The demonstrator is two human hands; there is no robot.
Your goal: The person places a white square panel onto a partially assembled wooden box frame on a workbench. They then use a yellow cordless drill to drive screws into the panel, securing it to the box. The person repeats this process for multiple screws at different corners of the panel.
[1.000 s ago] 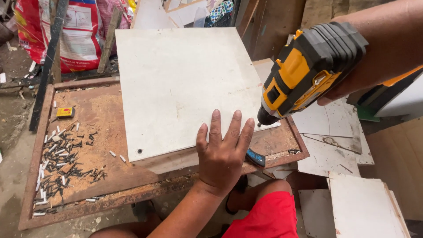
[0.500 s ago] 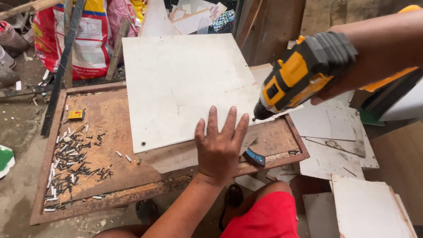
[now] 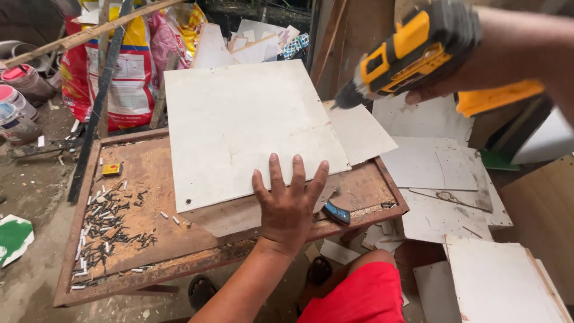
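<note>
My left hand (image 3: 288, 203) lies flat with fingers spread on the near edge of a square white board (image 3: 248, 125) that rests on a low wooden table (image 3: 149, 239). My right hand (image 3: 466, 66) grips a yellow and black cordless drill (image 3: 412, 51) in the air, its tip just off the board's far right corner. A second white sheet (image 3: 362, 131) pokes out from under the board on the right.
Several screws and nails (image 3: 110, 230) lie scattered on the table's left side beside a small yellow box (image 3: 112, 170). A blue tool (image 3: 336, 212) lies near my left wrist. White board offcuts (image 3: 442, 173) cover the floor at right. Sacks (image 3: 128, 78) and paint buckets (image 3: 18, 101) stand behind.
The drill has risen and moved away from the board's right edge toward its far corner. My left hand stays pressed on the near edge. The view has shifted.
</note>
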